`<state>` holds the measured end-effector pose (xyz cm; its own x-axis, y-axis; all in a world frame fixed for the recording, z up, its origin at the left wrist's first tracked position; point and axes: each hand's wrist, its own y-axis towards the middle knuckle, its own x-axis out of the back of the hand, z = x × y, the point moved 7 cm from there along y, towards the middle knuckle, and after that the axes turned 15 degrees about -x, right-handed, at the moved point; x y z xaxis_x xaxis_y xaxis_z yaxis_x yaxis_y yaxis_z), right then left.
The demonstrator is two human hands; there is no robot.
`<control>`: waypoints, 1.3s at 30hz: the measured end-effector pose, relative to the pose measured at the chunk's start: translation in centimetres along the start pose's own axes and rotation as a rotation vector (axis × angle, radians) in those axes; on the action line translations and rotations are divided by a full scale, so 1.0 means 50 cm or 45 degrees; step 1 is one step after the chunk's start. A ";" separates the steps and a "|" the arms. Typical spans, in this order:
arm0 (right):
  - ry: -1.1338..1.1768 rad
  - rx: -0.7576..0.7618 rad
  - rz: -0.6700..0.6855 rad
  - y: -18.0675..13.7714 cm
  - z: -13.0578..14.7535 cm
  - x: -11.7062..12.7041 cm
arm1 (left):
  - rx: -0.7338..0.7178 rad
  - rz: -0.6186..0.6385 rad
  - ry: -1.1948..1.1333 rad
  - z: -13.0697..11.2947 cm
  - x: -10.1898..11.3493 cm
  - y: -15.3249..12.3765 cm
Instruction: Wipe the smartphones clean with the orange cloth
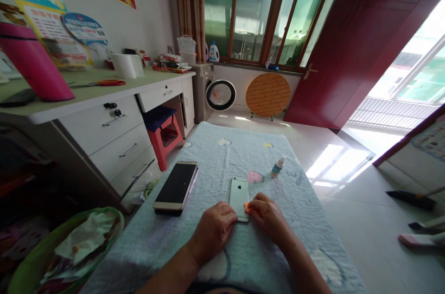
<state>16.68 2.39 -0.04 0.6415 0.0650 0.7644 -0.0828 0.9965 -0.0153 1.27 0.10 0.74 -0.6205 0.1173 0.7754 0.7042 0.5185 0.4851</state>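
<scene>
A silver phone (238,194) lies face down on the pale blue quilted cloth (215,155). My left hand (213,229) rests curled against the phone's near left corner. My right hand (266,214) is at its near right corner, fingers pinched on a small orange piece (246,207) pressed to the phone's edge. A larger gold phone (176,186) lies screen up to the left, stacked on a dark one. Beyond the silver phone sit a small pink item (254,176) and a little dropper bottle (277,167).
A white desk with drawers (114,131) runs along the left, with a pink tumbler (33,62), scissors and paper roll on top and a red stool (163,134) beneath. A green bin with waste (62,247) is at lower left. A red door (358,43) stands open right.
</scene>
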 end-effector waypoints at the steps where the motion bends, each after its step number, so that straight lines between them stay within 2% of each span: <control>1: -0.007 -0.010 -0.037 0.001 -0.005 0.001 | 0.006 -0.003 0.001 -0.002 0.002 0.001; 7: 0.090 -0.024 -0.242 0.004 -0.014 0.019 | 0.150 -0.023 0.116 -0.012 -0.003 0.019; 13: 0.267 -0.146 -0.459 0.002 -0.028 0.044 | 0.482 0.158 0.387 0.015 -0.042 0.038; 18: 0.266 -0.189 -0.436 0.002 -0.029 0.035 | 0.529 0.224 0.442 0.014 -0.037 0.057; 22: 0.279 -0.178 -0.452 0.002 -0.027 0.035 | 0.541 0.201 0.468 0.013 -0.027 0.066; 32: 0.261 -0.105 -0.456 0.004 -0.023 0.036 | 0.623 0.306 0.381 0.041 -0.003 0.083; 39: 0.263 -0.135 -0.493 0.001 -0.020 0.045 | 0.682 0.211 0.160 0.079 0.023 0.087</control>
<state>18.90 2.63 1.03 0.7494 -0.3148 0.5824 0.2646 0.9488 0.1724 2.25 5.83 2.14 -0.4475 0.1490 0.8818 0.4953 0.8623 0.1057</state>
